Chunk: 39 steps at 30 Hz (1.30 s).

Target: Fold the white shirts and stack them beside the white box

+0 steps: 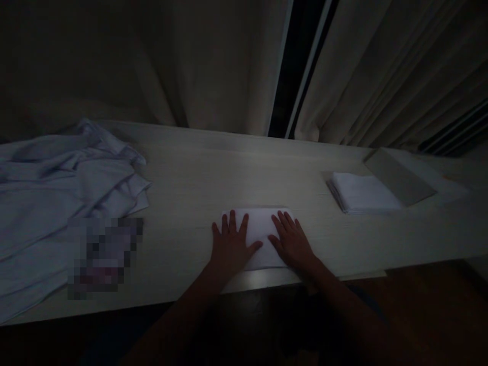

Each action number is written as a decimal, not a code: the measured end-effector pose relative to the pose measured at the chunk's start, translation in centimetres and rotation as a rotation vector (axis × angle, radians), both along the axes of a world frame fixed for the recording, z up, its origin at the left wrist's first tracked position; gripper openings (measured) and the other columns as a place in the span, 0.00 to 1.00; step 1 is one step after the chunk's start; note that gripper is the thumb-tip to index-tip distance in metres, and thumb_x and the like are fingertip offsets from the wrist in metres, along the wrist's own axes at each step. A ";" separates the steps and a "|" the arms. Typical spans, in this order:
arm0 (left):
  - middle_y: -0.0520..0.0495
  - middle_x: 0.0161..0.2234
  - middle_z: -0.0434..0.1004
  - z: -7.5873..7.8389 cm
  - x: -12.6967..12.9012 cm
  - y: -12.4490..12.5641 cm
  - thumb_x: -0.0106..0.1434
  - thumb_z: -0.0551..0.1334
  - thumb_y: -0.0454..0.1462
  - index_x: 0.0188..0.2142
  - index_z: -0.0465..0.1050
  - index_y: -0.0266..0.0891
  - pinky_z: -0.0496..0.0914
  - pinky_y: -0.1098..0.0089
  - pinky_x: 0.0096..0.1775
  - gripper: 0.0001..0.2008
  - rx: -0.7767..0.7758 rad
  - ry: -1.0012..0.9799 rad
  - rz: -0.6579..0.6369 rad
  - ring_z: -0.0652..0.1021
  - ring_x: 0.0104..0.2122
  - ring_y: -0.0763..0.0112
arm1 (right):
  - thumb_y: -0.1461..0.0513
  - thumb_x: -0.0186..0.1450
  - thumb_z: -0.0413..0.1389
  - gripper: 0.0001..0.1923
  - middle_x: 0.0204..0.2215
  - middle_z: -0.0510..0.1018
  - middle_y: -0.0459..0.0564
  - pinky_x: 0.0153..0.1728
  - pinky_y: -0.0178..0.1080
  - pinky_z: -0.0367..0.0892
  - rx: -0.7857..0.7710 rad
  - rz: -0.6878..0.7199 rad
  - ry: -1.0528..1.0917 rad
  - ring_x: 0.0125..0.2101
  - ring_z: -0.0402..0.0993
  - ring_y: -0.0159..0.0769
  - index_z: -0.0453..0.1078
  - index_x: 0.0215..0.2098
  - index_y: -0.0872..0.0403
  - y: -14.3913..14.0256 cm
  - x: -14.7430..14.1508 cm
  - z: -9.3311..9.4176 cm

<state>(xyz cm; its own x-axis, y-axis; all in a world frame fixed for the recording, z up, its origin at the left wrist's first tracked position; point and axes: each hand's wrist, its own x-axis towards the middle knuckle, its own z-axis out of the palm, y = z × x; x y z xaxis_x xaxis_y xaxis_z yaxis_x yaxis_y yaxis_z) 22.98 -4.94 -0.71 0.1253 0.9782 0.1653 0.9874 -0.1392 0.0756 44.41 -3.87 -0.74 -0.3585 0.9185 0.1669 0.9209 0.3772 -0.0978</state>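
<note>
A folded white cloth (263, 251) lies flat near the front edge of the pale table, roughly rectangular. My left hand (231, 244) rests on its left part, palm down with the fingers spread. On the right part lies my right hand (292, 239), flat too, with its thumb apart from the fingers. Both hands press on the cloth and cover its left and right sides; its middle shows between the two thumbs.
Loose white cloth (68, 188) lies in a crumpled heap at the left. A blurred-out item (109, 254) is by it. At the right are a folded white stack (362, 192) and a grey board (400, 175). Curtains (221, 66) hang behind the table (183, 254).
</note>
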 end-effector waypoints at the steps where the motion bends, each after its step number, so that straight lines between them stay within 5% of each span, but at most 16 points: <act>1: 0.31 0.69 0.44 0.0 0.2 -0.3 0.61 0.47 0.64 0.69 0.47 0.40 0.40 0.38 0.62 0.45 0.013 0.000 0.011 0.49 0.67 0.37 | 0.48 0.72 0.42 0.32 0.70 0.47 0.50 0.66 0.56 0.43 0.009 0.006 -0.014 0.69 0.38 0.45 0.45 0.70 0.49 0.1 0.1 0.0; 7: 0.28 0.67 0.53 0.3 0.5 -0.1 0.64 0.48 0.59 0.63 0.59 0.31 0.40 0.45 0.65 0.40 0.079 0.025 -0.030 0.53 0.67 0.43 | 0.49 0.72 0.42 0.31 0.69 0.51 0.55 0.64 0.58 0.46 0.018 0.019 -0.031 0.68 0.43 0.48 0.50 0.69 0.52 0.3 -0.2 -0.1; 12: 0.27 0.67 0.53 0.9 0.3 1.8 0.64 0.47 0.59 0.57 0.65 0.28 0.48 0.52 0.65 0.39 0.043 -0.023 -0.110 0.55 0.67 0.47 | 0.53 0.70 0.46 0.26 0.62 0.64 0.61 0.65 0.60 0.38 0.024 0.015 -0.015 0.64 0.56 0.52 0.64 0.61 0.58 1.3 -1.3 1.0; 18: 0.39 0.71 0.42 0.2 1.2 2.4 0.65 0.49 0.58 0.68 0.50 0.46 0.46 0.43 0.64 0.37 0.030 -0.038 -0.159 0.45 0.69 0.49 | 0.53 0.73 0.41 0.28 0.67 0.56 0.57 0.65 0.57 0.44 0.068 -0.030 0.081 0.68 0.45 0.49 0.56 0.66 0.56 3.5 -2.2 0.8; 22: 0.40 0.71 0.40 -0.2 1.1 2.5 0.63 0.48 0.61 0.68 0.50 0.50 0.46 0.40 0.63 0.38 0.004 -0.043 -0.118 0.46 0.68 0.41 | 0.49 0.73 0.41 0.29 0.68 0.53 0.51 0.66 0.58 0.41 0.038 0.005 0.083 0.69 0.41 0.48 0.52 0.68 0.50 3.6 -2.4 0.1; 30: 0.24 0.67 0.50 -0.6 0.3 3.8 0.64 0.45 0.61 0.67 0.48 0.28 0.50 0.47 0.64 0.46 0.007 -0.074 0.099 0.51 0.67 0.43 | 0.47 0.73 0.39 0.31 0.69 0.51 0.51 0.67 0.56 0.39 0.008 0.005 0.058 0.69 0.40 0.47 0.49 0.69 0.51 3.9 -2.3 0.0; 39: 0.25 0.66 0.53 -1.1 -0.4 4.1 0.65 0.45 0.59 0.66 0.50 0.26 0.50 0.50 0.64 0.43 0.022 -0.088 0.107 0.52 0.67 0.45 | 0.46 0.73 0.35 0.31 0.69 0.52 0.50 0.67 0.56 0.38 -0.013 -0.049 0.048 0.69 0.40 0.45 0.50 0.69 0.49 4.6 -1.8 0.2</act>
<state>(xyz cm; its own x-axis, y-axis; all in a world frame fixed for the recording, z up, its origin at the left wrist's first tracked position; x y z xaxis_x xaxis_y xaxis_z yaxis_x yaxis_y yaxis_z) 22.61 -0.82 -1.82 0.0047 0.9813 0.1927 0.9863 -0.0363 0.1610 42.64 0.77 -0.52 -0.3051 0.9369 0.1707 0.9324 0.3303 -0.1469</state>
